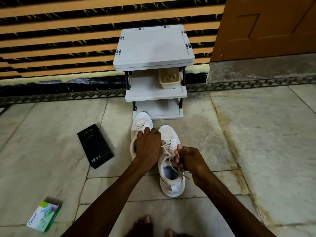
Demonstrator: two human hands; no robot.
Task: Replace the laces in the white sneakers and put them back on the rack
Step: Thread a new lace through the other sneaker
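A black box [95, 146] and a small green carton [44, 216] lie well apart on the stone floor [256, 134].

White sneakers [168, 134] with laces [168, 148] stand before rack [153, 47].

Two bare forearms reach forward and down, hands at work low in front.

The left hand [147, 146] lies palm down just left of the nearer sneaker [171, 185], fingers curled over the farther sneaker [142, 120]. The right hand [188, 159], at the nearer sneaker's right edge, is curled with thumb raised, pinching its lace [171, 165].
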